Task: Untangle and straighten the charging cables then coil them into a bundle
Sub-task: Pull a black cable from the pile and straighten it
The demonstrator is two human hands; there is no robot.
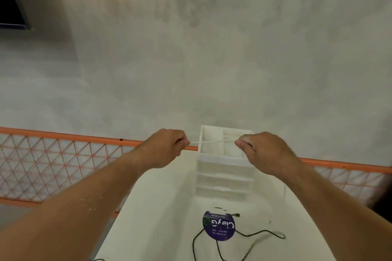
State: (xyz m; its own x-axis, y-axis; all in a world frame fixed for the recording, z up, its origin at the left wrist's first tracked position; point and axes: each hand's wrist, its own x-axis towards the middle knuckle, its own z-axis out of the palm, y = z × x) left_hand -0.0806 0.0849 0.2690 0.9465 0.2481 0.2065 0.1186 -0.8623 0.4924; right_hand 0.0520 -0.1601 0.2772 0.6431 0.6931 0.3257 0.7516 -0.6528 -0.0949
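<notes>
Overall, a white tabletop (161, 207) runs away from the viewer toward an orange mesh railing (53, 154), with a translucent white drawer organiser (222, 178) standing at its far end. Raised above the organiser, the left hand (167, 148) and the right hand (263, 150) are each clenched in a pinch on one short stretch of a white charging cable (212, 142), which is drawn nearly taut between them. Where the rest of this cable runs cannot be told. A black charging cable (258, 233) lies loose and looping on the near tabletop, emerging on both sides of a round purple disc (219, 226), so it appears not yet straightened. Judged risks: pulling harder on so short a span could tighten any remaining knot or strain the cable at a plug. A slip from either pinch could drop the white cable onto the black loops and tangle the two again.
</notes>
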